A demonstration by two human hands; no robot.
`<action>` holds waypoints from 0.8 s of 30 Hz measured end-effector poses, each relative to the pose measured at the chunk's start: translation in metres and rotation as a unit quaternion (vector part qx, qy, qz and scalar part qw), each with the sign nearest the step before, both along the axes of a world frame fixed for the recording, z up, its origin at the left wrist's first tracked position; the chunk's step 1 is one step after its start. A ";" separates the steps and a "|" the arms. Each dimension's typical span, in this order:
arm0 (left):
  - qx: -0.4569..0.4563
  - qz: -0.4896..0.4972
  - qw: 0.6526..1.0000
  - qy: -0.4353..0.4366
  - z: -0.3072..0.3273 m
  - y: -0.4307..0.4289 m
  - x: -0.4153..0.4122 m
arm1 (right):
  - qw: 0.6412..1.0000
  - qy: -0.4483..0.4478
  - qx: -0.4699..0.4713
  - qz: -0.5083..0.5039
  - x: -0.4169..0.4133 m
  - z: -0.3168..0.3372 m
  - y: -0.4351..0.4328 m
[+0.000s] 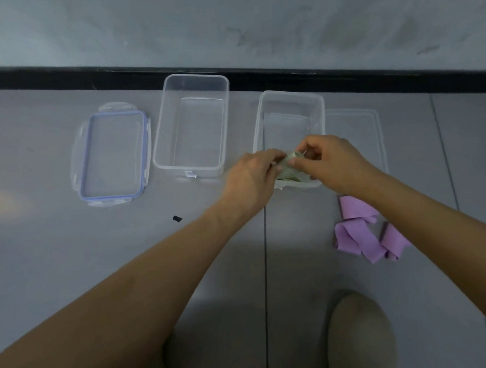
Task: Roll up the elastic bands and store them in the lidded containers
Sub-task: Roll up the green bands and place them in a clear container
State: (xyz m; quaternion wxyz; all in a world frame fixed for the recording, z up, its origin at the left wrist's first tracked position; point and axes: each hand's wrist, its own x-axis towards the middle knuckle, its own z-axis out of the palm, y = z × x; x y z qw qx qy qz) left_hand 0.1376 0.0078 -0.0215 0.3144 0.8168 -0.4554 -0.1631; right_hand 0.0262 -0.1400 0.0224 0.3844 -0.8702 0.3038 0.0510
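over the near end of the right box (290,95), two hands pinch a green band (290,164).
just past centre toward 1 o'clock, the left hand (252,174) and right hand (328,161) meet, the fingers (307,145) of both curled around the green band, which is bunched between them above the box's near rim; how far it is rolled cannot be told. the left box (195,78) stands open at 11 o'clock, with a blue-edged lid (115,157) flat on the floor (69,251) at 9 o'clock beside it. a clear lid (355,137) lies at 2 o'clock, just beside the right box. a purple band (358,233) lies loosely folded on the floor at 4 o'clock, partly hidden by the right forearm.
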 end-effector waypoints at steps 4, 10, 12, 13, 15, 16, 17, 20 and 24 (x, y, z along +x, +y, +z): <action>0.005 -0.032 0.999 -0.002 0.003 -0.036 -0.009 | 0.990 -0.018 0.086 -0.114 -0.002 -0.006 -0.020; -0.001 -0.072 0.992 -0.104 -0.004 -0.061 -0.006 | 0.964 -0.014 0.169 -0.207 0.000 -0.016 -0.030; 0.004 -0.074 0.993 -0.091 -0.006 -0.068 -0.003 | 0.967 -0.008 0.174 -0.186 -0.003 -0.013 -0.035; 0.011 -0.076 0.994 -0.082 -0.008 -0.071 0.000 | 0.978 0.011 0.142 -0.153 -0.006 -0.011 -0.040; 0.031 -0.086 0.993 -0.074 -0.011 -0.075 0.003 | 0.995 0.053 0.041 -0.072 -0.013 -0.008 -0.049; 0.044 -0.093 0.992 -0.072 -0.013 -0.076 0.005 | 0.998 0.059 -0.003 -0.034 -0.015 -0.008 -0.052; 0.053 -0.099 0.991 -0.069 -0.015 -0.077 0.005 | 0.998 0.051 -0.039 0.002 -0.017 -0.009 -0.053; 0.056 -0.106 0.991 -0.059 -0.022 -0.079 0.004 | 0.990 0.003 -0.127 0.068 -0.016 -0.015 -0.050; 0.078 -0.085 0.993 -0.010 -0.029 -0.077 0.004 | 0.979 -0.031 -0.177 0.091 -0.020 -0.030 -0.047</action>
